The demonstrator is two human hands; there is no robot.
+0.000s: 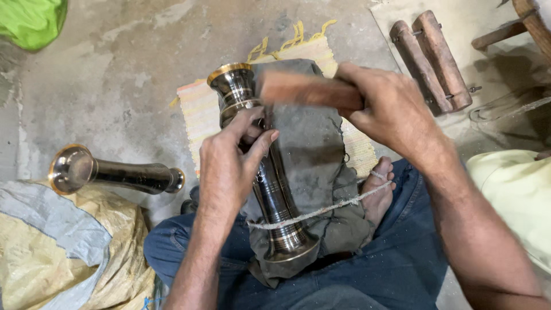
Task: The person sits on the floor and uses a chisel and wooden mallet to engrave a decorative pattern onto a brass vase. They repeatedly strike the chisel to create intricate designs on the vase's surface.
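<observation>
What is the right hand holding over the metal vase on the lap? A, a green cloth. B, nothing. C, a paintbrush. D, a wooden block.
D: the right hand grips a brown wooden block, blurred, above the dark metal vase that the left hand steadies.

Bare concrete floor (pixel 126 86) left of the striped mat (pixel 198 112) allows passage. Obstacles: second brass stand (pixel 115 174) lying on the sack (pixel 69 252) at left; wooden blocks (pixel 430 60) at upper right.
</observation>
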